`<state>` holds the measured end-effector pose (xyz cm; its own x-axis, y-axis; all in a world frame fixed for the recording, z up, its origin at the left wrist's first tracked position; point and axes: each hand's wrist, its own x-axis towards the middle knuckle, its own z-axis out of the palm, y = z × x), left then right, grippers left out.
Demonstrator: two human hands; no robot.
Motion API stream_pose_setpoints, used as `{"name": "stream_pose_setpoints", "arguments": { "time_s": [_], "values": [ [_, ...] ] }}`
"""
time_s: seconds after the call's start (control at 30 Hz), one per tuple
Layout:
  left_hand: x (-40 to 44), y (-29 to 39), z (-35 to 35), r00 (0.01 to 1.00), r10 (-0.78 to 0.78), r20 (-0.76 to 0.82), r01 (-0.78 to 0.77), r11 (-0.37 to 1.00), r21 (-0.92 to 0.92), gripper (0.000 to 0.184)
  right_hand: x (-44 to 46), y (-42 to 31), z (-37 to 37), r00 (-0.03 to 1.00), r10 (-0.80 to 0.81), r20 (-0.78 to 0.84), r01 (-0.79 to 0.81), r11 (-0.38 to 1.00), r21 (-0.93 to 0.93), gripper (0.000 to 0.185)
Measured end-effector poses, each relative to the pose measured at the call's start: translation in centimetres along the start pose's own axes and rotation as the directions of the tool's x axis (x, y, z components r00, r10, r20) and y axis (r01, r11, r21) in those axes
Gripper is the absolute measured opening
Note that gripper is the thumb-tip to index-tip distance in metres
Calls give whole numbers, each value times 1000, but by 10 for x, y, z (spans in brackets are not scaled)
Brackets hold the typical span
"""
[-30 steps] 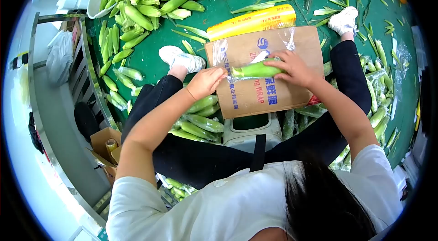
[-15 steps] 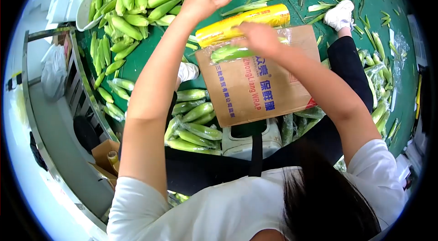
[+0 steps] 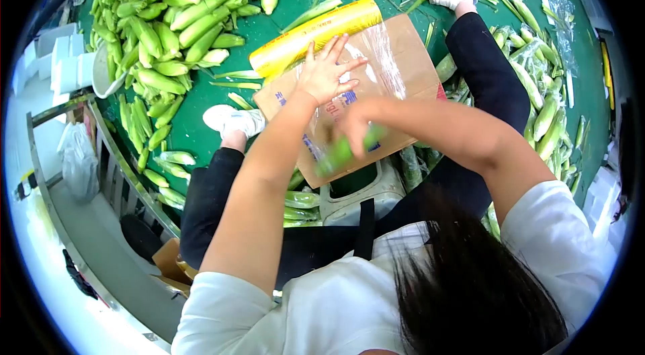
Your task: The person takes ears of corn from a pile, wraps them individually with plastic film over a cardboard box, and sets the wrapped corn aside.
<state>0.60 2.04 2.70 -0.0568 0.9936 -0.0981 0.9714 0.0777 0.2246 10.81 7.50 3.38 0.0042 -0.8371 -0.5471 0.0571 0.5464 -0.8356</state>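
Green floor (image 3: 295, 2), with a large heap of green corn (image 3: 181, 25) at far left; a flat brown cardboard box (image 3: 420, 72) lies slantwise in front of the person, some clear film (image 3: 388, 62) creased across it; along its far edge lies a yellow roll (image 3: 356, 17); one green corn cob (image 3: 334, 156) is over the box's near part, toward the body from the left hand (image 3: 330, 67) and touched only by the right hand (image 3: 357, 130); its long axis slants from near left to far right, with the right hand's fingers curled around the far-right end; the left hand is spread wide, palm down, holding nothing visible, though whether it presses the box or roll I cannot tell; the cob looks bright green, slender and blurred, too blurred to show any wrapping.
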Motion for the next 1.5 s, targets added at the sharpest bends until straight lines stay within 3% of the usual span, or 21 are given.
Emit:
{"name": "stream_pose_setpoints", "arguments": {
  "time_s": [0.1,0.17,0.3,0.4,0.5,0.57,0.63,0.7,0.77,0.83,0.87,0.9,0.97,1.03,1.07,1.1,1.17,1.23,1.3,1.43,1.5],
  "values": [
    [-1,-4,9,998,35,-50,-34,999,12,60,14,-44,130,959,-249,-134,256,966,33,88],
    [-6,7,16,993,65,-103,-64,998,8,60,-45,-95,143,963,42,-265,46,947,318,79],
    [-28,70,35,991,122,-55,-128,984,-122,68,-93,-120,224,857,-126,-499,445,668,596,78],
    [-65,148,46,980,67,-187,-102,977,-187,71,-98,-107,247,630,126,-766,776,-109,621,68],
    [-117,171,10,987,162,5,-120,749,-652,52,-109,-74,231,652,282,-703,744,-416,523,68],
    [-150,165,-47,971,-161,-177,25,803,-595,64,-113,-57,206,707,296,-642,706,-248,663,62],
    [-162,138,-96,911,-33,-411,-21,992,-127,70,-104,-63,162,770,263,-581,607,-25,794,60],
    [-157,92,-126,910,146,-389,-107,987,120,64,-102,-103,102,898,147,-415,389,177,904,64],
    [-166,39,-150,1000,-8,-11,8,999,-43,51,-99,-119,44,908,76,-412,383,247,890,63],
    [-186,7,-188,968,-245,55,246,889,-387,56,-82,-111,-17,626,-140,-767,476,848,233,73],
    [-203,-24,-185,854,-397,336,515,732,-446,63,-75,-118,-38,529,-130,-839,225,974,-9,79],
    [-229,-58,-174,919,-342,196,383,659,-647,68,-68,-129,-61,422,-172,-890,-74,972,-223,86],
    [-266,-108,-191,760,-336,556,647,312,-696,73,-51,-144,-111,353,-320,-879,-207,889,-407,78],
    [-316,-145,-187,622,-230,748,593,-485,-642,62,-23,-105,-198,401,-543,-738,-452,583,-675,54],
    [-352,-159,-173,603,-299,739,556,-507,-659,60,-12,-87,-244,265,-407,-874,-597,643,-480,55],
    [-387,-169,-163,514,-416,750,585,-469,-661,59,12,-19,-293,-163,-434,-886,-385,855,-348,55],
    [-455,-169,-146,178,-609,773,737,-438,-515,64,6,44,-367,-192,-144,-971,-618,786,5,55],
    [-532,-147,-103,-54,-671,739,857,-412,-311,83,9,67,-405,-421,-376,-825,-595,801,-62,52],
    [-594,-114,-44,250,-617,746,940,-31,-341,72,13,82,-443,-88,-129,-988,-538,841,-62,53],
    [-575,-143,-19,217,-803,555,976,170,-135,38,11,77,-441,179,187,-966,-407,908,101,63],
    [-468,-190,-67,256,-947,193,915,173,-364,32,9,48,-391,292,319,-902,229,892,390,78]
  ]
}}
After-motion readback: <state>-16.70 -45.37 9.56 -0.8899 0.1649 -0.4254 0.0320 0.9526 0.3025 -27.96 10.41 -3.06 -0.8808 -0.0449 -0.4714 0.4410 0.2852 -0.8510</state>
